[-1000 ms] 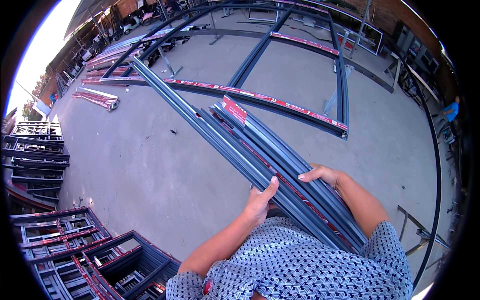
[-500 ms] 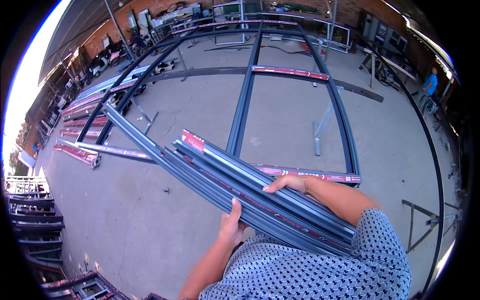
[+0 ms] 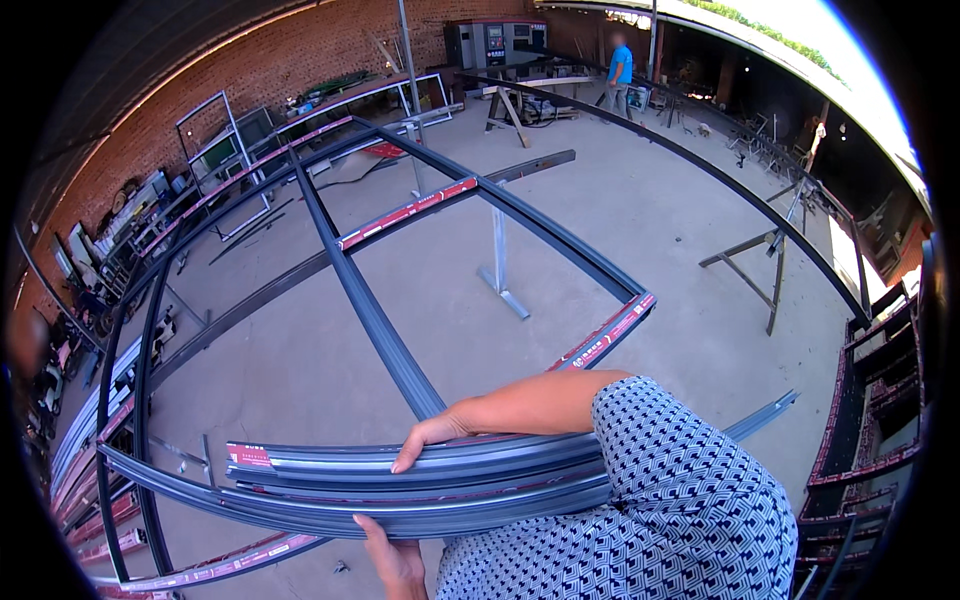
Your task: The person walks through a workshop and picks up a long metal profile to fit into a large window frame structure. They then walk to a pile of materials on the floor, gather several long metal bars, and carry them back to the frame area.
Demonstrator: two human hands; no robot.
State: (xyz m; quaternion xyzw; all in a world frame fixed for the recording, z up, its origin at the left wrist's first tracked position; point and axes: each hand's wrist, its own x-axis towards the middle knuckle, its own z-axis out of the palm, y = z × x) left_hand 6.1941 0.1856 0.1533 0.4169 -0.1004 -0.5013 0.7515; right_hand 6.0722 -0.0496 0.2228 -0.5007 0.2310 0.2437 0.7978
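Observation:
A bundle of long dark grey metal profiles (image 3: 420, 515) lies across in front of my body, with red printed film on parts of it. My right hand (image 3: 438, 435) reaches over the far side of the bundle, its thumb pressed on the top profile. From the near side my left hand (image 3: 393, 562) supports the bundle, thumb up along the edge and fingers hidden beneath. The profiles are tucked against my patterned shirt, and one end sticks out beyond my right arm. Just past them stands a large dark frame (image 3: 375, 310) of similar profiles, with red film on its crosspieces.
Metal stands (image 3: 500, 265) sit under and around the frame. A long dark beam (image 3: 690, 155) on trestles (image 3: 760, 265) runs along the right. Stacked frames (image 3: 865, 410) stand at far right, more profiles (image 3: 75, 440) at left. Farther back, a person in blue (image 3: 620, 68) stands near machines.
My view has turned to the right, bringing the person and the right-hand stacked frames further in. The bundle now lies more level across me. Both hands still grip it.

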